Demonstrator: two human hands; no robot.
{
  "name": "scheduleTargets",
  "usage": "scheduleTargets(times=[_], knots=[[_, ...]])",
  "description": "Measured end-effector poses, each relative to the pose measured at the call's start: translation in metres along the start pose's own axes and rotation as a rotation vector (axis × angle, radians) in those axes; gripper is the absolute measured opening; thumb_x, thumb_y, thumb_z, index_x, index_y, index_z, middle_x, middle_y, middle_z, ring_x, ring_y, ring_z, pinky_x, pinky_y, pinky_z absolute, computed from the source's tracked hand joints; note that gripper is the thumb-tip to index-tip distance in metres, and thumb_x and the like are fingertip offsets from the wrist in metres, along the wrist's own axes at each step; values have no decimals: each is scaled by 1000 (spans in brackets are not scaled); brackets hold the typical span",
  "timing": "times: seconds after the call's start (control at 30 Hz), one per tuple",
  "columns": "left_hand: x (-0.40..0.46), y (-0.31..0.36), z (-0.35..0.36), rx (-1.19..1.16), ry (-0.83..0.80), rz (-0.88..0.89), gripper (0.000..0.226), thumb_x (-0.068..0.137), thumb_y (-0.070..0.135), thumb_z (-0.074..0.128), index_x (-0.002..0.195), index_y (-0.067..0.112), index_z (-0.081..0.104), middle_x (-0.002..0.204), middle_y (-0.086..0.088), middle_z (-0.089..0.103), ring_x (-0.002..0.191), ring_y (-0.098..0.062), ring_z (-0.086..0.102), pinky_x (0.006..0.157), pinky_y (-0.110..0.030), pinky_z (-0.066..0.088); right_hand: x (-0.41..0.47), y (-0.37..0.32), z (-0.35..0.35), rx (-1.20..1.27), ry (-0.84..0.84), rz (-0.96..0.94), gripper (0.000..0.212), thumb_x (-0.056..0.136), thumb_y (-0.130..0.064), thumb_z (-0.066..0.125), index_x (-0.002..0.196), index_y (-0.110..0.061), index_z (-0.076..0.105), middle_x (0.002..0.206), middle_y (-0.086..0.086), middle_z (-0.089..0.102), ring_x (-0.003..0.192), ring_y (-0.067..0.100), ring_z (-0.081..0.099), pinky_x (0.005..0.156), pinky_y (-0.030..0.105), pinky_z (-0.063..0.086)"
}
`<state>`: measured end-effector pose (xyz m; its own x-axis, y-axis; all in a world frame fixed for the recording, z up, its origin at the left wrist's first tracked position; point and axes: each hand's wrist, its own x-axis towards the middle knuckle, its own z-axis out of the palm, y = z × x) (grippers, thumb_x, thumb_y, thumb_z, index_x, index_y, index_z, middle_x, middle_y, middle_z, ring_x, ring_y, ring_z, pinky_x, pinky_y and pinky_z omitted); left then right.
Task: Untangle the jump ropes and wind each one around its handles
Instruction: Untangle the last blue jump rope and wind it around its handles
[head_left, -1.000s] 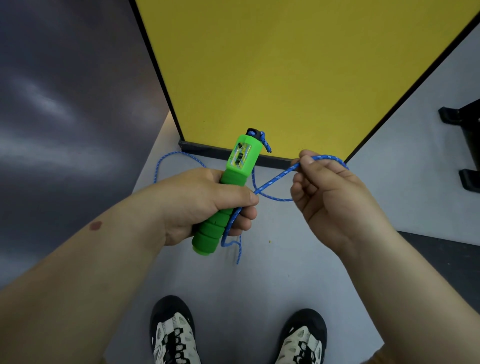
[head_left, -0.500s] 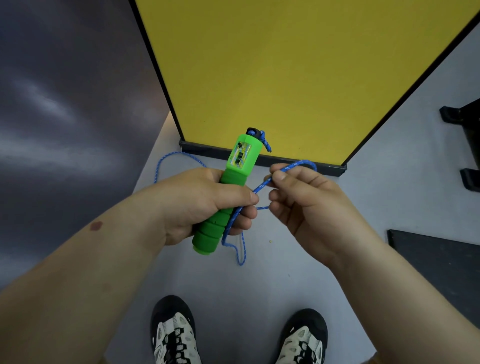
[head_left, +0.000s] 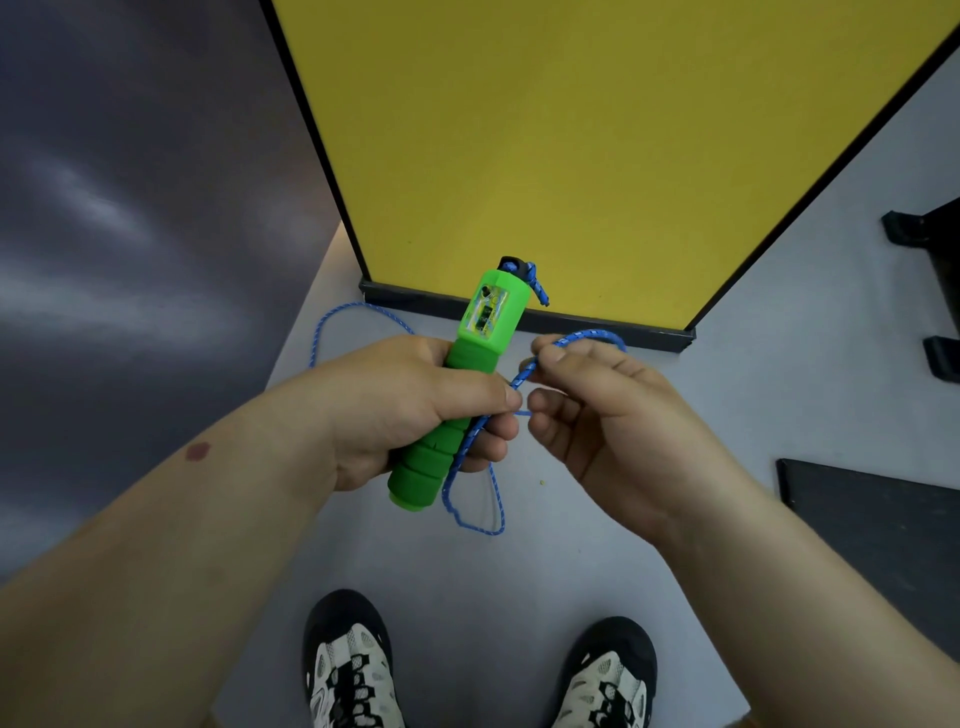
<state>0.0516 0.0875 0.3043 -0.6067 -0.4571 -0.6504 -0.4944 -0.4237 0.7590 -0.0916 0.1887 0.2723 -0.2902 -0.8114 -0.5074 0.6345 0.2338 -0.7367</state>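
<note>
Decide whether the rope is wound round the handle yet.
Not wound: the rope runs loosely along the handle and hangs in a loop below.

- One view only, from the person's head, tipped steeply down and forward.
- Close in on both forearms, which reach in from the bottom corners toward mid-frame.
- Grey floor (head_left: 597, 571) straight below, shoes (head_left: 353, 670) at the bottom edge.
- Wide-angle lens: the yellow panel (head_left: 571, 156) ahead leans and splays outward.

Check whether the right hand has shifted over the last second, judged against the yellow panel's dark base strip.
Yes. The right hand, pinching the blue rope, has moved left along the base strip, away from its right corner and toward the green handle.
</note>
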Motion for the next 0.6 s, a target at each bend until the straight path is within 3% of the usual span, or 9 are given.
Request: scheduleTargets(times=[0.13,0.43,0.6], knots=[[0,0,0,5,13,0,9,93,13,69,89,5,69,77,-9,73,67,-18,69,70,-32,61,0,2,1,-21,-11,15,8,91,-12,66,98,-11,71,75,3,66,63,11,61,62,22,55],[0,0,-2,27,-2,-1,12,93,14,69,85,5,68,77,-9,72,67,-18,68,71,-33,60,11,-14,-15,172,240,-105,3,93,-16,69,93,-13,67,81,3,67,64,12,62,62,22,54],[-1,0,-1,28,0,-2,10,93,13,69,87,5,68,77,-9,73,67,-18,69,68,-32,60,3,-4,-3,79,101,-43,8,91,-18,70,94,-12,65,80,3,67,63,11,61,63,23,54]])
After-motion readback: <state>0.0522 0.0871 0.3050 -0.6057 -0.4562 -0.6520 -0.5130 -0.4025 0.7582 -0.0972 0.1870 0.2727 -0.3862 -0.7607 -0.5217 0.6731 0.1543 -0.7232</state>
